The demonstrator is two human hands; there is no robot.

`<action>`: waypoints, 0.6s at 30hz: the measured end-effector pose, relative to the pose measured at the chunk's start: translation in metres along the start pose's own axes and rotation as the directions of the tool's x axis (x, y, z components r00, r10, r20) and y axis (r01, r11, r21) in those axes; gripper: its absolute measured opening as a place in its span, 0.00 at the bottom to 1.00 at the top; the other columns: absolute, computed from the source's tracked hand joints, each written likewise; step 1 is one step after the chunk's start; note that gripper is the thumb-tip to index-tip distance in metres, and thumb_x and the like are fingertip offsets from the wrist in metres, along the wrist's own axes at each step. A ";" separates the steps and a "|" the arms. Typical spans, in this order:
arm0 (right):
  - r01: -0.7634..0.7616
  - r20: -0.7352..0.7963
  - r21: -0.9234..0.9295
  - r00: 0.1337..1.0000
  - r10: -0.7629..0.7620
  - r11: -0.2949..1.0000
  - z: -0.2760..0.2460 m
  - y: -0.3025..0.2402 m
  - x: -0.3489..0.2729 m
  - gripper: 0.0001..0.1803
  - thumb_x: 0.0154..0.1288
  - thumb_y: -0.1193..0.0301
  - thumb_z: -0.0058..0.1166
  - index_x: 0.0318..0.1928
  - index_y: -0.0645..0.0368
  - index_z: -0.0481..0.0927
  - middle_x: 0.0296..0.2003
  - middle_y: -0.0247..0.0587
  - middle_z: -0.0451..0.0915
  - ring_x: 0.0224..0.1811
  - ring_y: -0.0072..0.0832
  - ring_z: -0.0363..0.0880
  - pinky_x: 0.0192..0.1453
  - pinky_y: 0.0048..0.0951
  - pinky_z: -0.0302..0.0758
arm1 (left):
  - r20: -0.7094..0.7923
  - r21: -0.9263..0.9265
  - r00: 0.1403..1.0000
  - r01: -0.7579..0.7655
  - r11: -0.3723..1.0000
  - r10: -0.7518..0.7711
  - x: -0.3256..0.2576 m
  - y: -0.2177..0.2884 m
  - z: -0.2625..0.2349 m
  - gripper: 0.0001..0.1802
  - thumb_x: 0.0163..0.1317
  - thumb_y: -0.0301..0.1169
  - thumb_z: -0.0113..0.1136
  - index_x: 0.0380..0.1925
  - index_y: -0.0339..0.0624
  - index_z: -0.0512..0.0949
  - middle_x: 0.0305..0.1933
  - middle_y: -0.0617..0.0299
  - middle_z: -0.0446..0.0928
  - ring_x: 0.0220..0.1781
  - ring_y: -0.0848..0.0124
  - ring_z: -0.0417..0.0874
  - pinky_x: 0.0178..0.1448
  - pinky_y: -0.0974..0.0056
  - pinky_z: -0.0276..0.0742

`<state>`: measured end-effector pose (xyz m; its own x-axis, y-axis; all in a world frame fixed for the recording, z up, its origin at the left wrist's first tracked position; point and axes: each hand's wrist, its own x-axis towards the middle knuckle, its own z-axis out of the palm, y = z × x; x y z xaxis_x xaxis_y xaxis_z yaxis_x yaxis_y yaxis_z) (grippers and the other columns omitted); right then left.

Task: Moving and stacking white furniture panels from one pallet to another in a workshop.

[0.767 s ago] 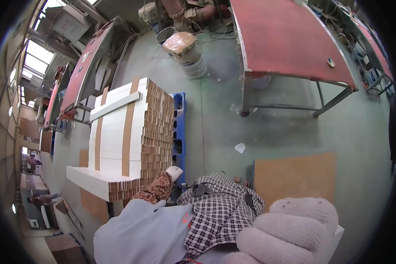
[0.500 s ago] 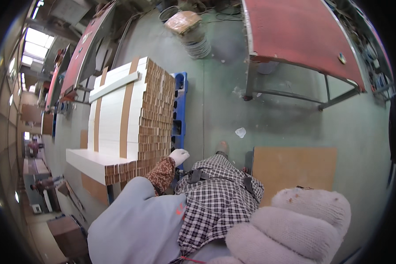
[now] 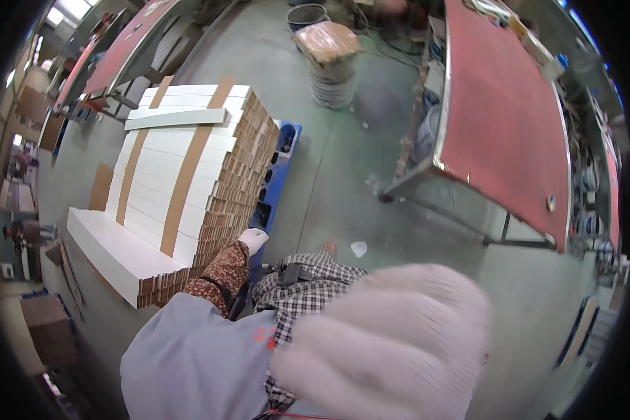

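My left hand [image 3: 254, 241], in a white knitted glove, hangs low by the blue pallet's edge. Its fingers are curled in, and nothing shows in them. Close beside it stand the ends of stacked white boards [image 3: 154, 175] with brown slatted ends. Two brown strips [image 3: 189, 178] run across the stack, and a loose white strip [image 3: 178, 118] lies over them. Very near the camera, my right hand [image 3: 392, 336] fills the lower middle in a white glove. Its fingers are bent and pressed together; whatever they may hold is hidden.
The stack rests on a blue pallet [image 3: 278, 168]. A red-topped table [image 3: 507, 126] with metal legs stands at the right. Farther off, a wrapped brown package [image 3: 327, 42] sits on a pile of buckets [image 3: 332, 87]. A small white scrap [image 3: 358, 248] lies on the green floor.
My view has turned, so the red table sits lower and the brown sheet at the right is no longer seen. My right hand has moved left across my checked apron.
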<state>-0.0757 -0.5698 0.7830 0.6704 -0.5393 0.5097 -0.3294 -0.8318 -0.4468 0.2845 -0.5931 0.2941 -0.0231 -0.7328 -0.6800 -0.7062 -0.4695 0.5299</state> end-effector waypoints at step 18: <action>-0.966 -0.457 -0.018 0.236 0.858 0.256 0.090 0.318 -0.252 0.20 0.66 0.79 0.55 0.58 0.67 0.78 0.47 0.50 0.80 0.48 0.40 0.82 0.53 0.34 0.79 | 0.003 -0.040 0.941 0.339 0.940 -0.339 0.040 0.057 0.005 0.21 0.63 0.44 0.57 0.42 0.37 0.86 0.37 0.47 0.85 0.44 0.58 0.87 0.52 0.56 0.79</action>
<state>-0.2893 -0.6864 0.4465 -0.4280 -0.9008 0.0731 -0.7446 0.3056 -0.5935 0.2398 -0.6472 0.2944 0.2152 -0.5290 -0.8209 -0.6434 -0.7092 0.2883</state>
